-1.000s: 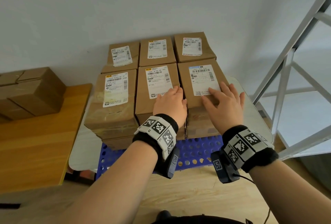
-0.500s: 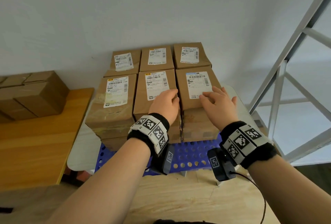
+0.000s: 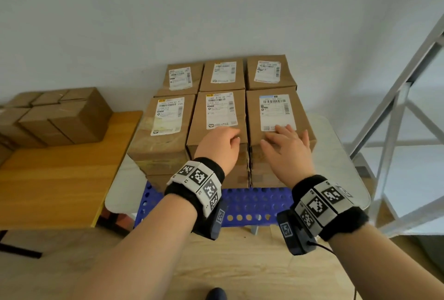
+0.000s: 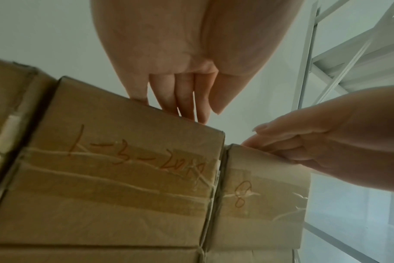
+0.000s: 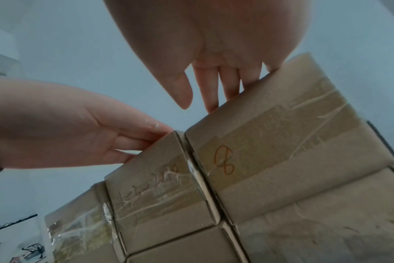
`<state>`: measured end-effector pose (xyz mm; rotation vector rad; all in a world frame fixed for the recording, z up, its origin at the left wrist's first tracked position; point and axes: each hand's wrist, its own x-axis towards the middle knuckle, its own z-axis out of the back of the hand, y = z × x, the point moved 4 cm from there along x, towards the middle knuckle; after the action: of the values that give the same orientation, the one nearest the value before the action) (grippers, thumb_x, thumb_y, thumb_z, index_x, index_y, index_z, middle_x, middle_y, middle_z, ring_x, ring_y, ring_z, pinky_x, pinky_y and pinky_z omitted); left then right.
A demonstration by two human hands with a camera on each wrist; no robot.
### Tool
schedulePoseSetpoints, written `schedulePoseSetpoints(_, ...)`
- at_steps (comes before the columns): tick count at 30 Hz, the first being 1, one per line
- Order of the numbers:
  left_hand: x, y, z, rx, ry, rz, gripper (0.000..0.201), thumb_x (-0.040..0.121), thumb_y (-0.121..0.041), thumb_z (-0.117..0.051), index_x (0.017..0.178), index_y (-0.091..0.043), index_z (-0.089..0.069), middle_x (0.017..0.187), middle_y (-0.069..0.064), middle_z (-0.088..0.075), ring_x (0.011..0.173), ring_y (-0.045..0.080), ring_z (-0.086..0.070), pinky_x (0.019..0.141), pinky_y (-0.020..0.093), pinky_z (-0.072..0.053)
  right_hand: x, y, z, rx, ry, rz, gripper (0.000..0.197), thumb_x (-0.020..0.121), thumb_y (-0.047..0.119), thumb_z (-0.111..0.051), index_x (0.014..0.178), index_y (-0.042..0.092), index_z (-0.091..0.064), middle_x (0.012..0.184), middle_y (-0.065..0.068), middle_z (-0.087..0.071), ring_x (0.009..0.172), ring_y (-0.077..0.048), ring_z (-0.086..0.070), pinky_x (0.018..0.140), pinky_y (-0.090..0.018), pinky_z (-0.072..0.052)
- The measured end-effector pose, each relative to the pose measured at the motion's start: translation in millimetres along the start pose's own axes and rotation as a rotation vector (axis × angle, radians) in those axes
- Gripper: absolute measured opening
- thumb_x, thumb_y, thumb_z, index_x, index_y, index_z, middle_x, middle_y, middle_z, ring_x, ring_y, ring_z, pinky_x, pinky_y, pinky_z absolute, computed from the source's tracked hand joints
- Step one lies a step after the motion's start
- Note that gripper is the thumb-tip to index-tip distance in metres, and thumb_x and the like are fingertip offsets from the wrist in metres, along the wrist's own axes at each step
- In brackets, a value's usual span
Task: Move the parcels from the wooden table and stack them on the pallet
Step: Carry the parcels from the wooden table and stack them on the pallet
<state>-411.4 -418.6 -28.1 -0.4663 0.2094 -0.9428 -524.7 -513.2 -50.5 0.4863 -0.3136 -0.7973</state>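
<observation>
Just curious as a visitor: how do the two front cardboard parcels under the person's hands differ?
The middle brown cardboard parcel has "1-3-20.." handwritten on its front; the right brown cardboard parcel has an "8". The left hand is over the middle one, the right hand over the right one. Both carry white shipping labels.

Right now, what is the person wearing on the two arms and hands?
Both forearms and hands are bare. Each wrist has a black fuzzy band with white blocks printed with black square codes. A dark camera box hangs under each band; a thin black cable leaves the right one.
</observation>
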Motion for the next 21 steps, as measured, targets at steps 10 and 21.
schedulePoseSetpoints(10, -1, -24, 16, -0.129, -0.049, -0.017, 0.038, 0.099, -0.025, -0.039, 0.135, -0.020, -0.048, 0.139, 0.000, -0.047, 0.129, 0.014, -0.041, 0.102, 0.022, -0.029, -4, 2, 31, 0.317, -0.094, -0.026, 0.031, 0.096, 0.027, -0.048, 0.121, 0.015, -0.061, 0.135, -0.001, -0.053, 0.132, -0.016, -0.039, 0.117, -0.039, -0.020)
schedulePoseSetpoints(21, -36, 16, 80, -0.206, -0.240, -0.041, 0.036, 0.098, -0.023, -0.040, 0.133, -0.021, -0.050, 0.136, -0.005, -0.051, 0.128, 0.011, -0.043, 0.099, 0.017, -0.028, -18, 91, 31, 0.477, -0.134, 0.132, 0.025, 0.094, 0.025, -0.052, 0.114, 0.016, -0.064, 0.117, 0.003, -0.063, 0.114, -0.010, -0.052, 0.090, -0.019, -0.034)
